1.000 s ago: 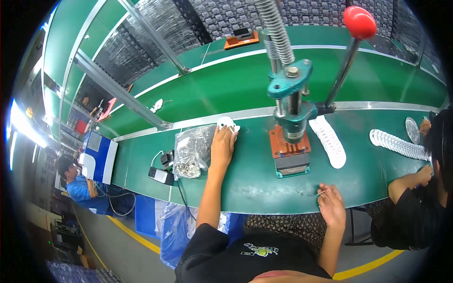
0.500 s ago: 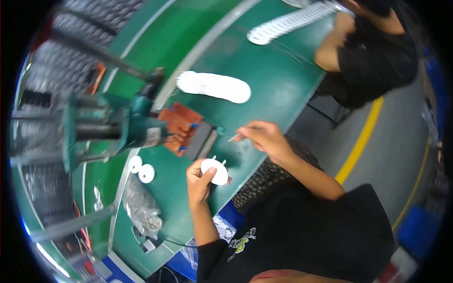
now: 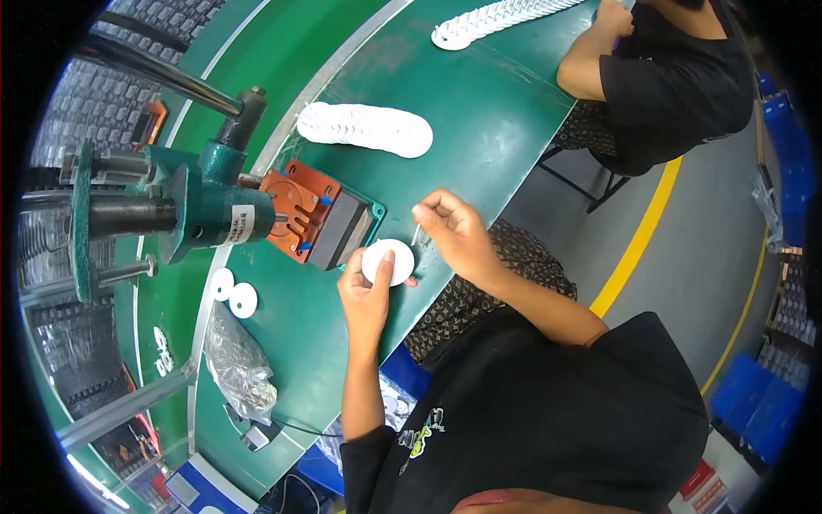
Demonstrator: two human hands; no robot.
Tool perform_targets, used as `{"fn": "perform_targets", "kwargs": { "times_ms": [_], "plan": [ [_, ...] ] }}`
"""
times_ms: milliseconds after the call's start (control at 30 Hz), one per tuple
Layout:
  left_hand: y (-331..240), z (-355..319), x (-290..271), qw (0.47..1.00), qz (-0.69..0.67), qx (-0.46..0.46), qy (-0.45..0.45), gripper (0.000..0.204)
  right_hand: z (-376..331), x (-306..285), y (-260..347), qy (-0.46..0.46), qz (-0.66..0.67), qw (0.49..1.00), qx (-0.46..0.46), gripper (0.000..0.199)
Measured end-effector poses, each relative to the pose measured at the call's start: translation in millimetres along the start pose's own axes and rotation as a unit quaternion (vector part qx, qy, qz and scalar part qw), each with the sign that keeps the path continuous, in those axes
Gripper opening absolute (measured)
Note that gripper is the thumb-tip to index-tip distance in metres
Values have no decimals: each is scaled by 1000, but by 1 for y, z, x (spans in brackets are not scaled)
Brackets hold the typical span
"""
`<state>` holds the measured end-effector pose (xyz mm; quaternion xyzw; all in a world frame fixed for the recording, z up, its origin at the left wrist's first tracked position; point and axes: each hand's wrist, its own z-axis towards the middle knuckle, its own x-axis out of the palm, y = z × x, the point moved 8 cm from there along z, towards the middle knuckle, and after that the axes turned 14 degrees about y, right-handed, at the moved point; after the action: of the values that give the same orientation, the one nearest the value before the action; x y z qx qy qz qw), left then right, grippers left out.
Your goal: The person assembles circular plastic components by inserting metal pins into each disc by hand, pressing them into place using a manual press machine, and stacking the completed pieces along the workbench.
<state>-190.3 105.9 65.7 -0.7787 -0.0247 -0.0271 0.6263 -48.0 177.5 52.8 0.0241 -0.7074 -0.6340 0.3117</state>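
Observation:
A round white disc (image 3: 388, 264) is in my left hand (image 3: 361, 300), with the thumb flat on its face and the fingers underneath. My right hand (image 3: 461, 240) pinches a thin, light-coloured pin (image 3: 416, 234) between thumb and fingertips. The pin points down beside the disc's right edge; whether they touch I cannot tell. Just beyond my left hand sits an orange fixture (image 3: 295, 210) with a dark grey block (image 3: 339, 230) at its near side. The disc's underside is hidden.
A green press (image 3: 201, 210) stands left of the fixture. Overlapping white discs (image 3: 364, 128) lie beyond it. Two loose discs (image 3: 243, 300) and a clear plastic bag (image 3: 235, 360) rest at left. A co-worker (image 3: 668, 94) sits far right by another disc row (image 3: 505, 19).
My right hand has brought the pin closer to the disc's edge. The disc has turned its face up more, and two short prongs seen at its far edge before are out of sight.

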Motion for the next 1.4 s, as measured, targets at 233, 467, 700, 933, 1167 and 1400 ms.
{"fn": "perform_targets", "kwargs": {
  "times_ms": [233, 467, 700, 933, 1167, 1400],
  "plan": [
    [-9, -2, -1, 993, 107, 35, -40, 14, -2, 18, -6, 127, 37, 986, 100, 22],
    [-8, -3, 0, 982, 186, 31, -25, 13, -9, 22, -2, 121, -123, 983, 59, 27],
    [-26, -5, 5, 950, 302, 75, -25, 15, -8, 23, -6, 131, -10, 991, 39, 28],
    [-33, -7, 1, 919, 377, 114, -29, 15, -10, 20, -2, 145, -90, 985, 17, 29],
    [-32, -6, 4, 908, 399, 126, -23, 16, -11, 15, 1, 118, -139, 983, -12, 29],
    [-36, -5, 10, 868, 466, 171, -7, 17, -10, 15, 0, 139, -123, 982, -16, 28]
  ]
}}
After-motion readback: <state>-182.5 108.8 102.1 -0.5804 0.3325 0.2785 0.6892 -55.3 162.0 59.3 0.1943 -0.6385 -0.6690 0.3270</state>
